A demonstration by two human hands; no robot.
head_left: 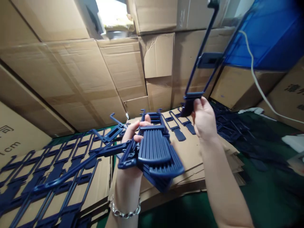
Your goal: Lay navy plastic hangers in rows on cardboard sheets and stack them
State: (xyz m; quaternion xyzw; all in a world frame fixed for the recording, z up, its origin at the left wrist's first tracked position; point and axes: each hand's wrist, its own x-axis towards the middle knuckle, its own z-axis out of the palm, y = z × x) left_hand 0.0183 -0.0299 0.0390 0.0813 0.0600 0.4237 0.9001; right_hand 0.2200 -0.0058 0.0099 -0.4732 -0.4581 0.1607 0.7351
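Near the middle, my left hand (134,134) is closed around a bunch of dark blue frames (154,145). Their ribbed, paddle-shaped ends fan out toward me, and some long arms stick out to the left. My right hand (203,118) grips one similar frame (198,66) by its flat paddle end. Its two long rails rise up and to the right, joined by a crosspiece with a slot. Between my hands, two more frames (177,128) lie on a stack of flat cardboard sheets (190,152). The kind of part is unclear to me.
More dark blue frames (59,167) lie in a row on cardboard at left. Others (230,123) are piled at right, in shadow. Stacked cardboard boxes (78,72) form a wall behind. A blue bin (273,34) with a white cord (253,66) stands upper right.
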